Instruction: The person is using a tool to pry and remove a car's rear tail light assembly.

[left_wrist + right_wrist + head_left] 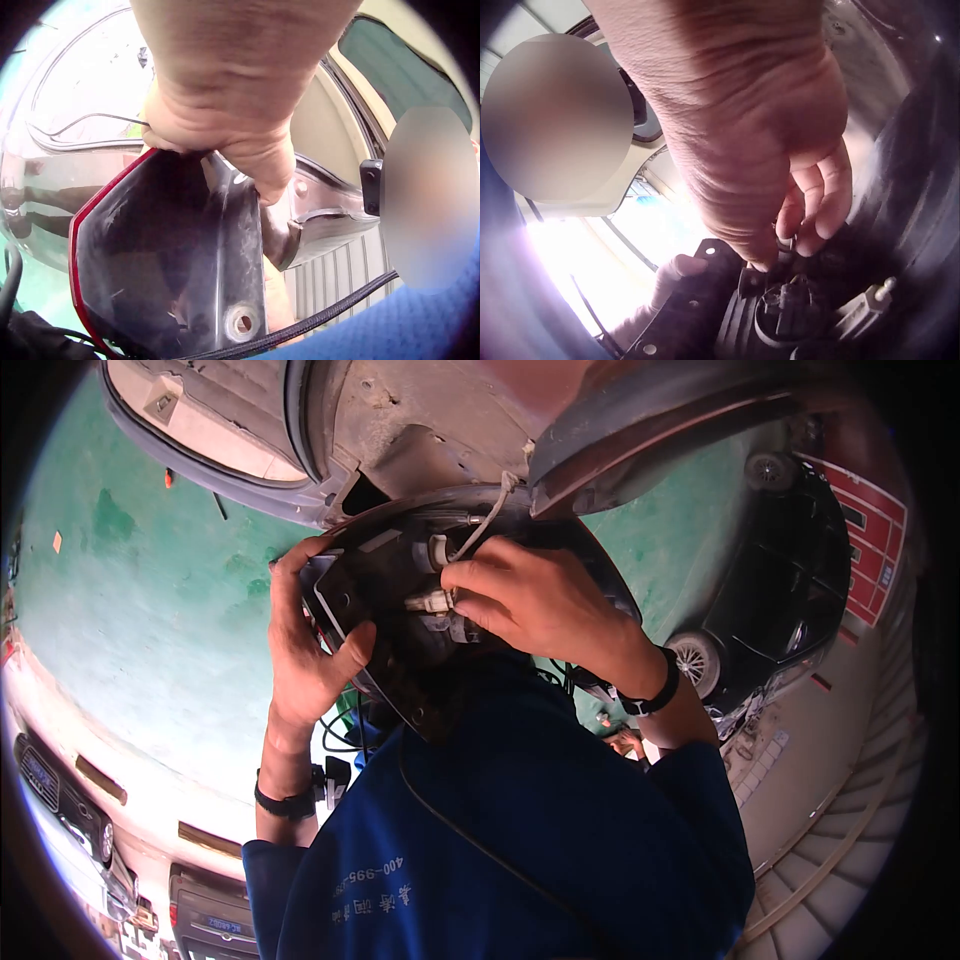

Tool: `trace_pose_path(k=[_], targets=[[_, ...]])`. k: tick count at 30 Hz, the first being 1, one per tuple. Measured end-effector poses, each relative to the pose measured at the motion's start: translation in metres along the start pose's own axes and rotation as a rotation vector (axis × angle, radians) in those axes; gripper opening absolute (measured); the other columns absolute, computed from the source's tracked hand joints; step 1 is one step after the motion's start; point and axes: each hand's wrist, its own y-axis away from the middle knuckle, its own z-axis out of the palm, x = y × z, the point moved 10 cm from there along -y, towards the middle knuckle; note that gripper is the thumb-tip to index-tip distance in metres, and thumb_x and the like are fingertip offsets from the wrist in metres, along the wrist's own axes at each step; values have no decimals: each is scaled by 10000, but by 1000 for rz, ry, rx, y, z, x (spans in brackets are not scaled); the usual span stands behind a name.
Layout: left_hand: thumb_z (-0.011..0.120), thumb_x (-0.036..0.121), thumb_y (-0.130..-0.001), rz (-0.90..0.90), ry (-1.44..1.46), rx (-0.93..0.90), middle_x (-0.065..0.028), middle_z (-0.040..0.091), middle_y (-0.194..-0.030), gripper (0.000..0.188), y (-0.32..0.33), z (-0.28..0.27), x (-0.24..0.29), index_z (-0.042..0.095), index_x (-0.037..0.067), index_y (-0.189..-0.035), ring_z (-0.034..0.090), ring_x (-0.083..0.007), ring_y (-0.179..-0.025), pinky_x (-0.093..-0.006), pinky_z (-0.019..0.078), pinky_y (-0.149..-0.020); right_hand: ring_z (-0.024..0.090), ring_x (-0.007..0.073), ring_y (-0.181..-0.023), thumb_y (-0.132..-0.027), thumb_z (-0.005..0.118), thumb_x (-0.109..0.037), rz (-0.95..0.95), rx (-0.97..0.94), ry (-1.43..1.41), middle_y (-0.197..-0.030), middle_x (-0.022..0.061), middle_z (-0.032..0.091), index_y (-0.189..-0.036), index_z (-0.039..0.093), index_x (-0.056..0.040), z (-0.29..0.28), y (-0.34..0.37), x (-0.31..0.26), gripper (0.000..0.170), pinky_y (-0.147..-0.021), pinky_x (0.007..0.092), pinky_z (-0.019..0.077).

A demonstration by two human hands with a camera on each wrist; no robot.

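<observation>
A dark tail light (pixel 385 575) with a red edge is held up in front of the chest, its back turned upward in the head view. My left hand (pixel 308 650) grips its left rim, thumb over the near side and fingers round the far side. In the left wrist view the black housing (pixel 165 240) and a mounting hole at its corner show below that hand. My right hand (pixel 545 595) reaches over the back and pinches a pale connector (pixel 430 601) between thumb and fingers. A grey wire (pixel 490 520) runs from a round bulb socket (pixel 438 552) toward the car body.
The open car body (pixel 400 420) stands just beyond the tail light, with a bumper (pixel 660 450) at upper right. A black car (pixel 775 570) is parked to the right on the green floor (pixel 140 580). Dark cables (pixel 345 730) hang below the left hand.
</observation>
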Motion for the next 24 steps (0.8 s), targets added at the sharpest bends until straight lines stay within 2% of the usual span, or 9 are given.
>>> trace_pose_path(k=[4,7,10,13,16,19,22,24], targets=[[671,62,-660,-2,-13,38,-111,550,-1246,710,1,-2,2,470,37,-1341,530,-230,-1170,-347,415,-1029,666,189,-781,-828,752,-176,-38,35,-19,-981,19,581,-1061,665,-159,0,-1,2,249,-638,329,558],[669,65,-662,21,-86,48,-112,576,-1205,700,0,-4,5,477,39,-1335,548,-229,-1138,-341,418,-1023,650,185,-842,-822,760,-166,-54,33,-74,-1003,21,562,-1041,665,-155,4,-2,5,240,-663,335,554],[667,68,-664,23,-59,66,-114,596,-1173,694,2,-4,4,479,40,-1332,563,-229,-1110,-339,422,-1015,636,232,-894,-793,789,-103,-16,64,-141,-1054,81,561,-1011,686,-116,5,0,8,242,-742,341,541],[663,61,-674,24,-25,89,-117,593,-1179,685,5,-5,3,477,39,-1333,564,-227,-1103,-336,427,-1006,612,239,-970,-784,790,-75,-125,170,-103,-1091,97,550,-986,678,-94,-2,-2,0,232,-806,351,519],[654,46,-685,10,35,104,-114,594,-1171,673,7,-4,4,474,40,-1334,562,-224,-1093,-332,429,-995,590,238,-994,-797,778,-66,-83,139,-166,-1104,94,550,-971,670,-89,2,-3,3,207,-838,355,500],[645,32,-694,17,-82,94,-106,596,-1157,664,7,-7,4,472,47,-1336,562,-214,-1076,-323,426,-990,585,237,-937,-792,784,-67,-9,136,-323,-1087,92,545,-973,673,-90,6,0,9,213,-820,347,501],[647,29,-694,18,-38,90,-101,598,-1146,665,6,-6,2,472,53,-1335,562,-208,-1069,-318,421,-990,575,246,-900,-789,796,-97,-18,101,-312,-1060,79,544,-996,682,-105,4,-1,10,236,-808,341,496],[648,32,-696,4,-61,93,-101,601,-1145,664,6,-7,3,471,55,-1336,563,-206,-1069,-316,417,-994,575,242,-887,-776,808,-121,-30,99,-160,-1030,62,547,-1009,687,-111,1,2,7,263,-804,342,496]])
